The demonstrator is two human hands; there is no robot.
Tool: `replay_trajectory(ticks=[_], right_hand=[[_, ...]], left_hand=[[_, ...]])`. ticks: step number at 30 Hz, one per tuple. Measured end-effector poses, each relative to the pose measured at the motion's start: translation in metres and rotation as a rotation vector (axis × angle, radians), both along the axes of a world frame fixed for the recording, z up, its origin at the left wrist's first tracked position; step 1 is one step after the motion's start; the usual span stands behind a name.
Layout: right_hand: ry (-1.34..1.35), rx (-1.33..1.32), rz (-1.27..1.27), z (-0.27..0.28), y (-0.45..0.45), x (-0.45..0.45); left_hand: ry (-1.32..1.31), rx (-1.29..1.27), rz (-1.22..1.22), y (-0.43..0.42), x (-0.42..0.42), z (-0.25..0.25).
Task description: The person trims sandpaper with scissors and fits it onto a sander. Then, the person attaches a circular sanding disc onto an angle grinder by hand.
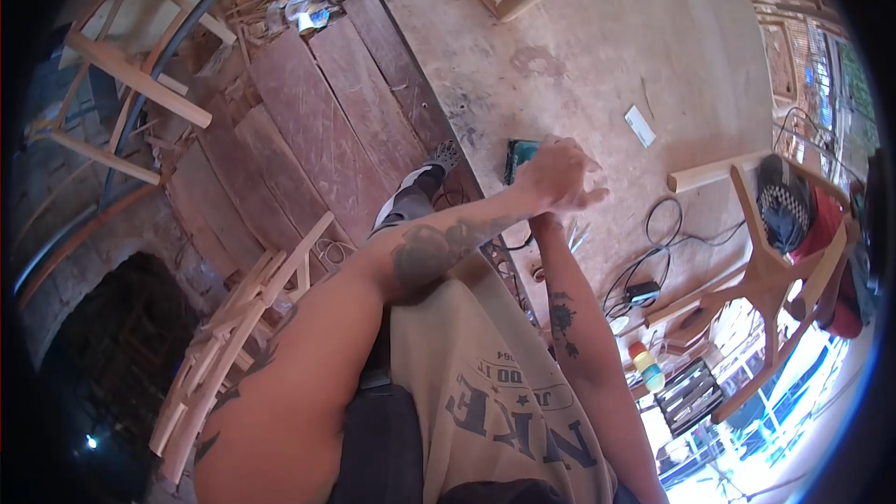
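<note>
My left hand is above the wooden worktable, its fingers loosely bent and apart, with nothing visible in them. It crosses in front of my right wrist. My right hand is almost wholly hidden behind it, so its fingers do not show. Close beside the hands, at the table's edge, is a teal and black object, perhaps a power tool. It is partly covered by the left hand, and I cannot tell whether the right hand touches it. A small white card or packet lies farther right on the tabletop.
A wooden frame rests at the table's far end. Black cable loops near a chair frame on the right, with another person behind it. More chair frames stand left, beyond brown floor boards. Wooden parts lean lower left.
</note>
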State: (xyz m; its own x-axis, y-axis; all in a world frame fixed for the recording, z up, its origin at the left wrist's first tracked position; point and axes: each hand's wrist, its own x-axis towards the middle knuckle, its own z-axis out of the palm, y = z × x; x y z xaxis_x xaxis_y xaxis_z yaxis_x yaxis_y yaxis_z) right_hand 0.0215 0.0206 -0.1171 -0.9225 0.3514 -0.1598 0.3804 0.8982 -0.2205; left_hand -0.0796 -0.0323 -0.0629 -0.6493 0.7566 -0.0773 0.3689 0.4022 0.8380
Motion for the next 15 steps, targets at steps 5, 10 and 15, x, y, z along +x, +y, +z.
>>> replay_trajectory(ticks=[5,10,15], right_hand=[[-0.063,-0.059,0.007,0.005,0.000,-0.002],[-0.049,-0.092,-0.044,0.015,-0.013,-0.031],[-0.048,-0.102,-0.084,0.039,-0.009,-0.040]], left_hand=[[-0.112,0.176,0.178,-0.001,0.001,-0.009],[-0.213,0.133,0.105,0.001,-0.009,-0.015],[-0.018,0.301,0.136,0.001,-0.002,-0.014]])
